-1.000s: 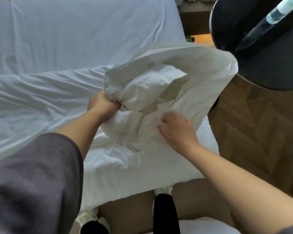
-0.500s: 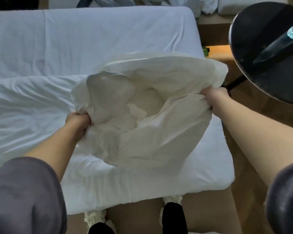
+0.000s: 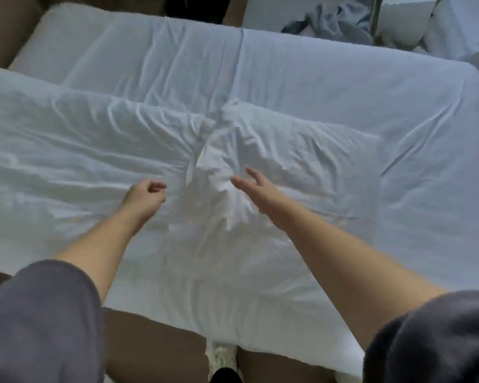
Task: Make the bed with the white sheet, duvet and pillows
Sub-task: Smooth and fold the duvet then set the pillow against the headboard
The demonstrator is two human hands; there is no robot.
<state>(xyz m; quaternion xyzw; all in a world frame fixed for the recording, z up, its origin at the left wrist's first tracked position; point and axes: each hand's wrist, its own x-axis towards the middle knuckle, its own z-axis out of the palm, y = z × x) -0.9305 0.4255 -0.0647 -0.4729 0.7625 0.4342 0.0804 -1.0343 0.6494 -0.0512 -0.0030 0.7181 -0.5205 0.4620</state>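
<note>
My two hands hung over the bed, both empty: left hand (image 3: 145,196) loosely curled, right hand (image 3: 256,189) spread open. Just beyond my right fingertips lay one rumpled pillow (image 3: 288,145), its long axis running left to right. Beyond my left hand lay a second white bulk (image 3: 80,139), pillow or duvet I couldn't tell. Farther off stretched the white sheet (image 3: 315,78).

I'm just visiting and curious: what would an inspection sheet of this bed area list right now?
Surface: mattress under white fitted sheet, lightly creased.
Job's things: rumpled white duvet across the near left; crumpled white-cased pillow lying beside it.
Clutter: heap of grey-blue cloth beyond the far edge.
Grips: left hand loosely curled, empty; right hand open, fingers spread, at the pillow's near edge.
Cables: nothing seen.
Surroundings: brown floor or bed base; pale shoe at the bottom.
</note>
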